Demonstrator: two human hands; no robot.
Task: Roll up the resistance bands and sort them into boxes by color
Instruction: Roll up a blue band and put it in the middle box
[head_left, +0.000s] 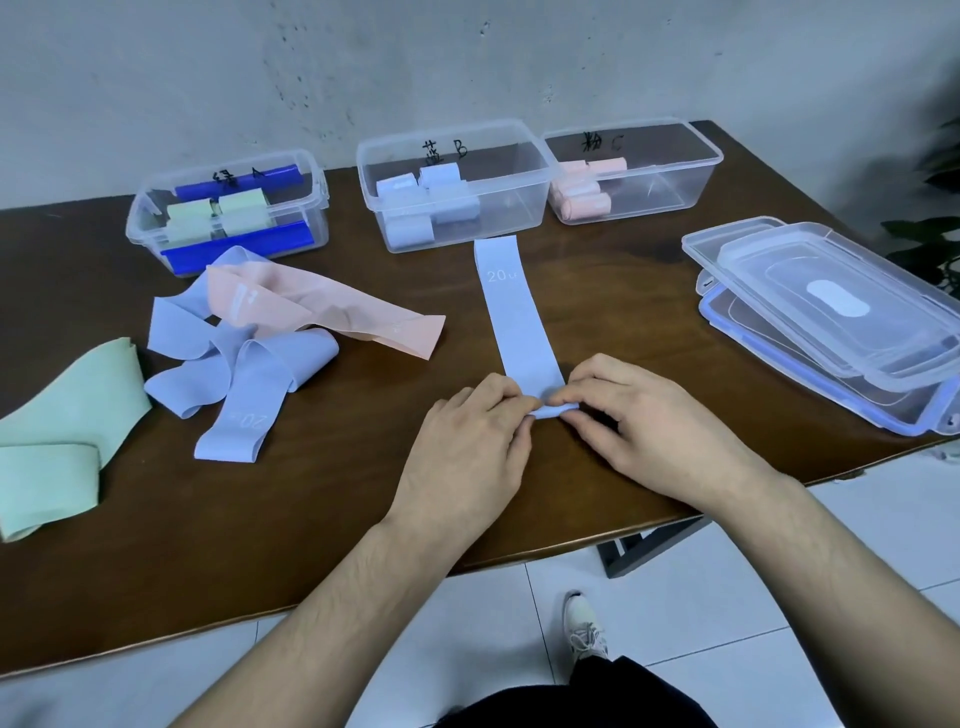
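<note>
A pale blue band (522, 317) printed "20" in white was laid flat on the dark brown tabletop (337, 493). Loose bands in pale blue (244, 379), peach pink (322, 306) and mint green (62, 431) were heaped to the left. Clear boxes were filled with mint rolls (218, 213) beside vivid blue clips, pale blue rolls (421, 200), and pink rolls (582, 192). The stacked clear lids (831, 306) seemed edged in blue.

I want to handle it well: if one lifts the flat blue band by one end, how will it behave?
The blue band lies thin and flat, so it probably droops. Loose bands nearby fold and curl, so it seems floppy. Both hands pinch its started roll, which may unroll if released.
</note>
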